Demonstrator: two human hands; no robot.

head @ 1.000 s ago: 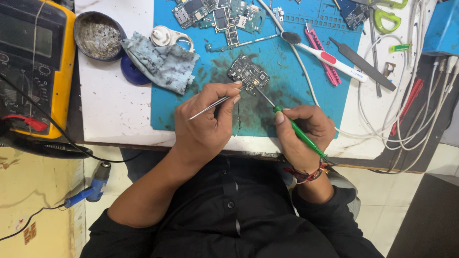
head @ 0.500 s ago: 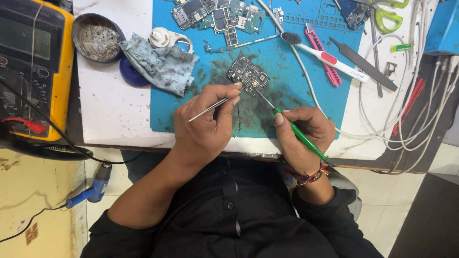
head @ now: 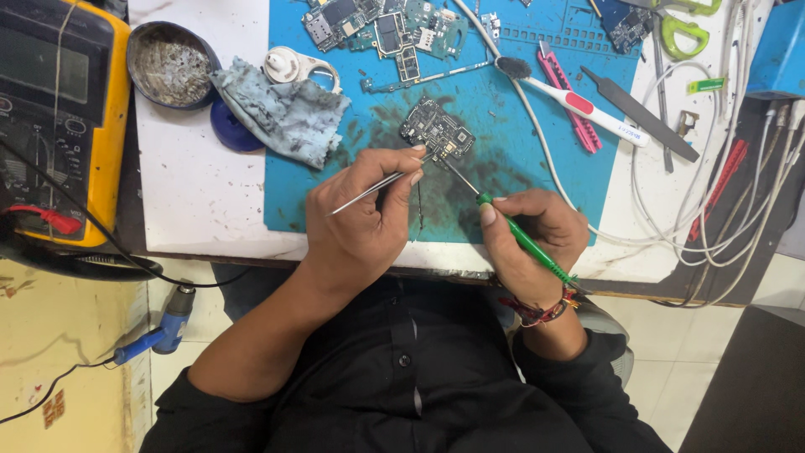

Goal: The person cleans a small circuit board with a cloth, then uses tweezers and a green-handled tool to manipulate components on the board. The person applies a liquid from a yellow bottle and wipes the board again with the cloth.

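A small dark circuit board (head: pixel 437 132) lies on the blue work mat (head: pixel 511 126). My left hand (head: pixel 356 222) grips metal tweezers (head: pixel 373 187) whose tips reach the board's near edge. My right hand (head: pixel 528 239) holds a thin green-handled tool (head: pixel 520 235); its metal tip touches the board's lower right side. Both hands rest on the mat's front part, close together.
Several more circuit boards (head: pixel 377 25) lie at the mat's far edge. A blue rag (head: pixel 281 113), a round tin (head: pixel 172 63) and a yellow multimeter (head: pixel 59 109) stand left. A toothbrush (head: pixel 579 105), pink tool (head: pixel 570 109), green scissors (head: pixel 683 25) and white cables (head: pixel 738 184) lie right.
Both hands and their tools stay on the board; only slight shifts of the view are visible.
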